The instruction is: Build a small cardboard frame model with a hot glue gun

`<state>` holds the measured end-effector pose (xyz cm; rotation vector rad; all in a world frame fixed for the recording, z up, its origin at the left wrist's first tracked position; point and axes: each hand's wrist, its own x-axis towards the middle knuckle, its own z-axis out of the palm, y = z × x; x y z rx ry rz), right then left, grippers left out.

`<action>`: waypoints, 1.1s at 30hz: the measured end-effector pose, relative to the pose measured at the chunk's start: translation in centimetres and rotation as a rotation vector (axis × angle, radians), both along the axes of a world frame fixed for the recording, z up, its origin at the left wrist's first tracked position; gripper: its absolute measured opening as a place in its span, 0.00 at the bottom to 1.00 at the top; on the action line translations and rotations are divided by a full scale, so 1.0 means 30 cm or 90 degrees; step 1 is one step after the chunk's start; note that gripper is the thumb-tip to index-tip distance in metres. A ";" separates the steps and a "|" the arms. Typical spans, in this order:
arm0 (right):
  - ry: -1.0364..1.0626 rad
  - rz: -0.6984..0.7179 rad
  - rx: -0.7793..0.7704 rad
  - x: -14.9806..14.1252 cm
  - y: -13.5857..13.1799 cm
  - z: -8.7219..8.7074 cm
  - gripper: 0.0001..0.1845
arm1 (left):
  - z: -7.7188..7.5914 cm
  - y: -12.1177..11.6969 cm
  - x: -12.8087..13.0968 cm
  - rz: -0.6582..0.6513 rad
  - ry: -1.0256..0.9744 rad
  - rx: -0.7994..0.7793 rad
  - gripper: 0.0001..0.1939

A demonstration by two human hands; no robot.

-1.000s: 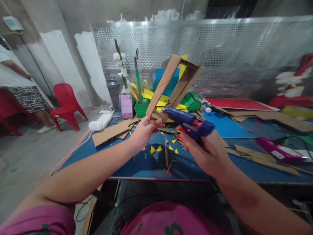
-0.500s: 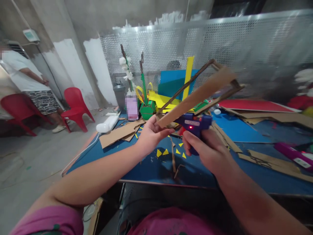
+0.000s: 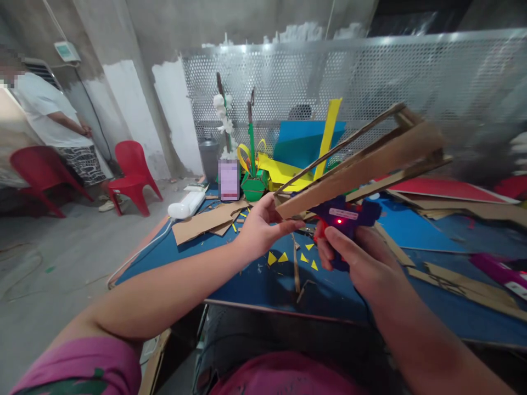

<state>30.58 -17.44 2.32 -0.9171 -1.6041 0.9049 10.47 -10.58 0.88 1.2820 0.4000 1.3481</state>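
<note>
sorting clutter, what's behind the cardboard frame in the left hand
A yellow strip and the perforated metal screen show past the cardboard frame; its near panel mostly hides the front of the glue gun.

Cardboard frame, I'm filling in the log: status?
Left hand holds cardboard frame by its near end. Right hand grips glue gun, red light on. Frame partly hides gun.

Two hands (image 3: 260, 226), one blue glue gun (image 3: 349, 215) and one cardboard frame (image 3: 362, 166); five yellow triangles (image 3: 282, 257) toward five o'clock; two red chairs (image 3: 130, 178) and one standing person (image 3: 53, 112) toward nine o'clock.
</note>
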 end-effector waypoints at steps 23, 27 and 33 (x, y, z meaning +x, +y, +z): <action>-0.148 -0.111 0.115 -0.002 -0.020 0.022 0.26 | -0.002 -0.001 0.004 0.000 -0.022 0.011 0.34; -0.172 -0.128 0.159 -0.007 -0.024 0.020 0.18 | -0.009 0.000 0.002 0.025 -0.010 0.002 0.34; -0.214 -0.163 0.201 0.004 -0.018 0.005 0.16 | -0.006 -0.004 0.002 0.017 -0.022 0.003 0.33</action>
